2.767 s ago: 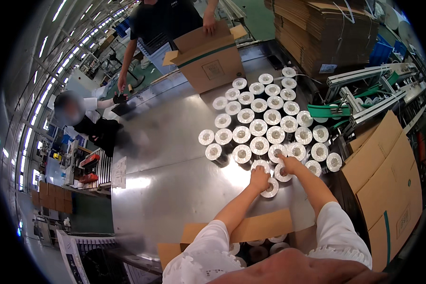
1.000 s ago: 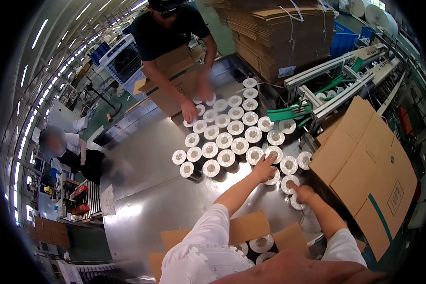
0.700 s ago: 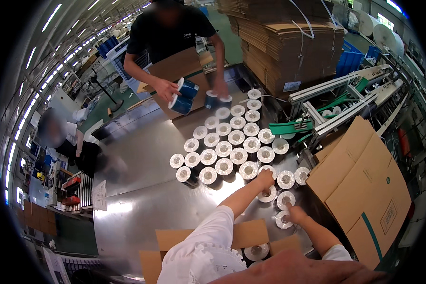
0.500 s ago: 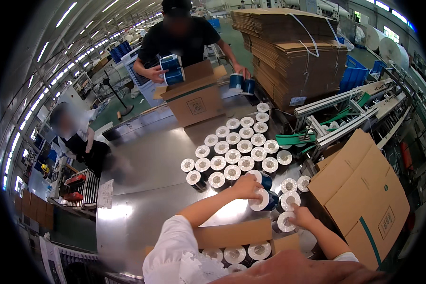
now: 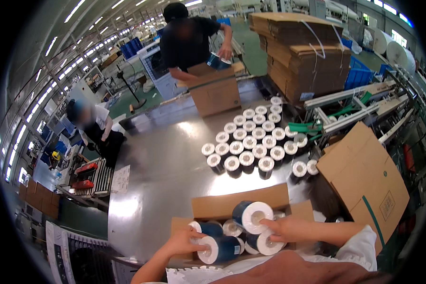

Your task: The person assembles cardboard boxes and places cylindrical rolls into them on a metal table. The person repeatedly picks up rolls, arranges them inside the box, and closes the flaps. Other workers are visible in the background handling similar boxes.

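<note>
My left hand (image 5: 183, 240) is closed on two blue-wrapped rolls with white ends, one upper roll (image 5: 208, 228) and one nearer roll (image 5: 218, 250). My right hand (image 5: 280, 230) pinches another pair, an upper roll (image 5: 244, 215) and a lower roll (image 5: 266, 243), by their white ends. All of these lie tilted on their sides above and within an open cardboard box (image 5: 244, 195) right in front of me. Inside it, white roll ends such as this one (image 5: 231, 228) show between my hands; the rest are hidden.
Several upright rolls (image 5: 259, 151) cluster on the metal table (image 5: 165, 175). Across it a co-worker (image 5: 189, 45) handles blue rolls (image 5: 218, 61) at another box (image 5: 215, 94). A large carton (image 5: 364, 175) leans at right, below a conveyor (image 5: 350, 111). Stacked flat cardboard (image 5: 303, 61) stands behind.
Both my hands have come back from the table's roll cluster to the near box, carrying rolls. The co-worker's rolls have moved to the far box's opening.
</note>
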`<state>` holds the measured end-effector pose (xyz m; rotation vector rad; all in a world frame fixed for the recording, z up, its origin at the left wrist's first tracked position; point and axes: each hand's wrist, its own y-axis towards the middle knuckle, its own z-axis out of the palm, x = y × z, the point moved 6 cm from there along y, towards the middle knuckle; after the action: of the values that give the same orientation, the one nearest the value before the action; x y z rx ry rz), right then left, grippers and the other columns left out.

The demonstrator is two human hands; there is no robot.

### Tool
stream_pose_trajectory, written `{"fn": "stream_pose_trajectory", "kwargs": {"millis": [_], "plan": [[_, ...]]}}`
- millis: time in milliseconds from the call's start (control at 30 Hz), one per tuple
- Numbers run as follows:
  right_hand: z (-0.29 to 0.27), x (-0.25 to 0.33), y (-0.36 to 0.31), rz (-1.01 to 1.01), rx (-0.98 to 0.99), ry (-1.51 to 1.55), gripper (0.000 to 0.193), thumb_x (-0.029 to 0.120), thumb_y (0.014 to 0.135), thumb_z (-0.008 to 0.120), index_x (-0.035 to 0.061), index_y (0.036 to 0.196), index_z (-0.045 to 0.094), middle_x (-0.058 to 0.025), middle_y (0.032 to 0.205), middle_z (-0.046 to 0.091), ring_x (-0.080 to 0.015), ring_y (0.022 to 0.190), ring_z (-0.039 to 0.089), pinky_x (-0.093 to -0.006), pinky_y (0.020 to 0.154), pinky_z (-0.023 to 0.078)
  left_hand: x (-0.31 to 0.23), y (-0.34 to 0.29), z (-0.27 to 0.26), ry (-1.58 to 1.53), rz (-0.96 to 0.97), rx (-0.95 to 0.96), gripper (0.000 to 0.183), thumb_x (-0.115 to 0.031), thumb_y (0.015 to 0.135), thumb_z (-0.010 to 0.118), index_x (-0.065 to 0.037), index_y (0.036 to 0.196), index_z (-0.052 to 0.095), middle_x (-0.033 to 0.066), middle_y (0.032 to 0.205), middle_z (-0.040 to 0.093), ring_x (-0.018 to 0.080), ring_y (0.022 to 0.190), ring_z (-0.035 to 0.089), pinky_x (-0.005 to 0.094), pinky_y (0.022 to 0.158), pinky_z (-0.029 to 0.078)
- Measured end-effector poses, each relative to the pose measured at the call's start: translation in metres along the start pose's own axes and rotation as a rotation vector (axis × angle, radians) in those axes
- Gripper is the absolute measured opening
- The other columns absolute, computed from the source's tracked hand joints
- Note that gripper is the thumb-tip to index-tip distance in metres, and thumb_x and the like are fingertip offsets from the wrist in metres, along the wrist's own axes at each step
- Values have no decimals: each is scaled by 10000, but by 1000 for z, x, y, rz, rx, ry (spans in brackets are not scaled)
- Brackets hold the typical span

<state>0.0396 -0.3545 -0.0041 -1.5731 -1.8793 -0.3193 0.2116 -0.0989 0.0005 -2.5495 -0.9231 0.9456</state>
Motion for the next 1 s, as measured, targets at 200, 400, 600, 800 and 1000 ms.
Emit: {"fn": "stream_pose_trajectory", "kwargs": {"millis": [200,400,600,800,1000], "plan": [[127,23,102,-122,36,205,461,153,776,625,-120,1089,424,-265,700,607,-416,660,621,-486,581,491,12,25,88,705,240,32,273,-298,616,753,-143,840,737,125,1042,540,307,1134,432,512,932,370],[91,-3,108,-116,10,423,426,211,839,631,-55,1154,522,-215,789,652,-367,700,643,-424,649,521,23,116,28,28,129,400,302,-313,817,681,-164,1079,702,135,1063,676,233,974,635,330,861,480],[-16,-254,54,532,-1010,295,341,198,852,605,24,1142,562,-130,801,677,-247,713,662,-351,662,520,55,329,-20,-153,-161,-296,513,-395,797,676,-15,1135,610,122,960,675,240,889,641,336,764,497],[78,-475,7,1383,-631,251,890,360,822,657,5,1452,140,-190,902,654,-282,643,659,-360,553,557,105,512,69,76,-462,-183,890,-653,684,616,-131,1381,433,255,1293,508,407,1194,492,480,972,425],[108,-535,12,1365,-1025,422,1017,358,744,742,-27,1444,112,-249,1004,633,-334,723,666,-395,561,564,68,528,76,289,-524,-270,650,-653,738,580,-160,1158,636,216,1226,579,418,1164,509,497,922,442]]}}
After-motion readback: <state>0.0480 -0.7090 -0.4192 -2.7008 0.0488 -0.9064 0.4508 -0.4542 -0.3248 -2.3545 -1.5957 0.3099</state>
